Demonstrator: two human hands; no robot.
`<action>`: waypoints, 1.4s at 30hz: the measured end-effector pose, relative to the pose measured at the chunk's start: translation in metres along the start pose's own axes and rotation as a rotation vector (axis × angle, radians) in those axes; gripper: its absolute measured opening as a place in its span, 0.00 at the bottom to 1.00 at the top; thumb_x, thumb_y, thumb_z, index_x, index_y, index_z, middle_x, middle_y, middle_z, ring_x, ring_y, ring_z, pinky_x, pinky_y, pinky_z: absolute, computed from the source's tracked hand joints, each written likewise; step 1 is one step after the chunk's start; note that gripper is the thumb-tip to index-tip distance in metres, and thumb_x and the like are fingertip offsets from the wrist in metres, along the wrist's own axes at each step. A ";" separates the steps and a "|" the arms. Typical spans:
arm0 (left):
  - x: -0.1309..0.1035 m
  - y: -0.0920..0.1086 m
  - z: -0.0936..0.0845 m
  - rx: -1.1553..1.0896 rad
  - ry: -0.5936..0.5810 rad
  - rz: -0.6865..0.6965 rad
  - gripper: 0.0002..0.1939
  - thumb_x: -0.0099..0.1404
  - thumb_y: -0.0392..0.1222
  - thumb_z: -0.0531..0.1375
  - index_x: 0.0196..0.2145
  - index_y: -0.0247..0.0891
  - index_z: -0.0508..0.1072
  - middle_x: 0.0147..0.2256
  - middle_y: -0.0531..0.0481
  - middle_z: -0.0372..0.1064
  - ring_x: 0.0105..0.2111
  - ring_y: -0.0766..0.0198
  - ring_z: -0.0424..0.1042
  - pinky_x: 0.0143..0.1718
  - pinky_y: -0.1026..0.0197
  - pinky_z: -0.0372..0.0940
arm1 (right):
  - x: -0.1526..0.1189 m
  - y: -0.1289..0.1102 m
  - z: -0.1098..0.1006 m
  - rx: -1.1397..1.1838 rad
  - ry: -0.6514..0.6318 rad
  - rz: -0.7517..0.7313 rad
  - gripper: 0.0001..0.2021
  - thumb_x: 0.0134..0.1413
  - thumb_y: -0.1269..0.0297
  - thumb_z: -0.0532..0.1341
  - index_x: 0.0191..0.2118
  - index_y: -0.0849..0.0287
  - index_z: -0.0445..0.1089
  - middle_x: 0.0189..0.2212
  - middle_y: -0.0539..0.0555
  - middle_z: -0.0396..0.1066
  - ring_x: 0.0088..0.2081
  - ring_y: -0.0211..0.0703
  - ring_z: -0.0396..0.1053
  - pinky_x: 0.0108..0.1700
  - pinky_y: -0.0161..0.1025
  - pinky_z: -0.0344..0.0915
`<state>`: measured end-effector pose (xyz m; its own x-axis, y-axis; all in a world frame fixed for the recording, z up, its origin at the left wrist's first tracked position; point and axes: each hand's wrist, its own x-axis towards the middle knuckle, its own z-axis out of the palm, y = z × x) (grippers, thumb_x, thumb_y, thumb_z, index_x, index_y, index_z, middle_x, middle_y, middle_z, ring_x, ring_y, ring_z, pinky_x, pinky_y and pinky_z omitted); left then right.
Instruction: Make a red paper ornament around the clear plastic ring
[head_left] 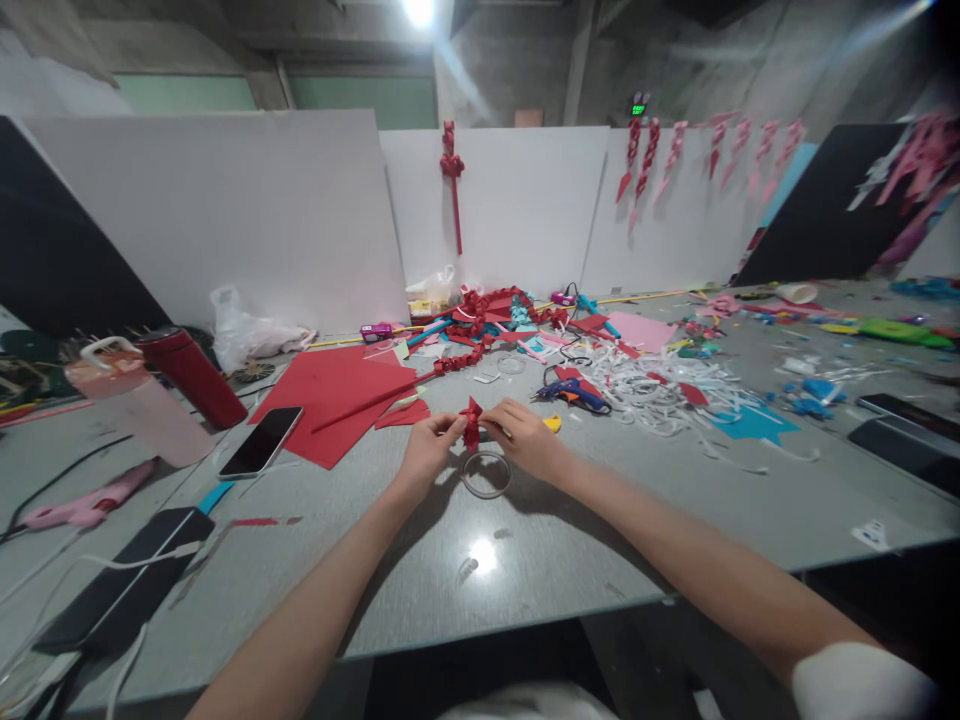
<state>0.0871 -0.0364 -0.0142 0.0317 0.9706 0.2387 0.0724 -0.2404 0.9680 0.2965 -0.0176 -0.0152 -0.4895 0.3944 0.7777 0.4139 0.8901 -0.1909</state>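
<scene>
Between my fingertips, above the table's middle, is a small red folded-paper piece [471, 428] with pointed tips. My left hand [435, 445] pinches it from the left, while my right hand [521, 435] grips its right side. Just below the piece lies a roll of clear tape or a similar pale ring [486, 475]; I cannot tell which. A yellow object [553, 424] shows partly behind my right hand. Beyond my hands are a blue glue gun [574, 390] and a red folded-paper chain [461, 362] on a long red stick.
Red paper sheets [337, 375] and a phone [262, 442] lie to the left, near a pink bottle [139, 400], a red tumbler [195, 380] and a power bank [127, 580]. White paper strips [660, 385] heap up at right. Red and pink chains hang on white boards [510, 200].
</scene>
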 end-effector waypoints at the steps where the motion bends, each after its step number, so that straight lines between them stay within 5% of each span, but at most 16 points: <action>1: 0.000 0.000 0.000 -0.007 0.005 -0.009 0.22 0.59 0.64 0.71 0.30 0.40 0.84 0.30 0.46 0.77 0.30 0.61 0.70 0.35 0.59 0.64 | 0.000 0.000 0.000 0.007 -0.002 0.001 0.09 0.77 0.66 0.56 0.50 0.56 0.74 0.40 0.60 0.78 0.43 0.53 0.74 0.47 0.52 0.74; 32: 0.001 0.003 -0.006 0.037 -0.006 -0.043 0.22 0.59 0.64 0.71 0.32 0.40 0.84 0.31 0.44 0.78 0.29 0.60 0.70 0.29 0.59 0.63 | 0.003 0.003 -0.005 0.055 0.005 -0.013 0.10 0.77 0.66 0.55 0.50 0.54 0.74 0.40 0.58 0.76 0.43 0.53 0.72 0.47 0.51 0.73; 40: 0.004 0.005 -0.009 0.110 0.100 0.081 0.27 0.67 0.66 0.63 0.26 0.40 0.70 0.21 0.56 0.59 0.24 0.66 0.58 0.28 0.61 0.56 | 0.004 0.015 -0.012 0.212 0.009 0.066 0.08 0.75 0.70 0.55 0.45 0.55 0.72 0.39 0.57 0.75 0.43 0.48 0.73 0.47 0.45 0.71; 42: 0.006 0.005 -0.010 0.077 0.106 0.087 0.24 0.67 0.65 0.64 0.30 0.41 0.71 0.23 0.56 0.62 0.24 0.66 0.61 0.29 0.62 0.59 | 0.004 0.016 -0.013 0.285 -0.037 0.108 0.08 0.73 0.70 0.56 0.44 0.56 0.72 0.38 0.55 0.75 0.41 0.46 0.73 0.46 0.43 0.71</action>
<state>0.0776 -0.0315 -0.0070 -0.0642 0.9412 0.3317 0.1501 -0.3195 0.9356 0.3115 -0.0047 -0.0074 -0.4839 0.4936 0.7227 0.2357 0.8688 -0.4355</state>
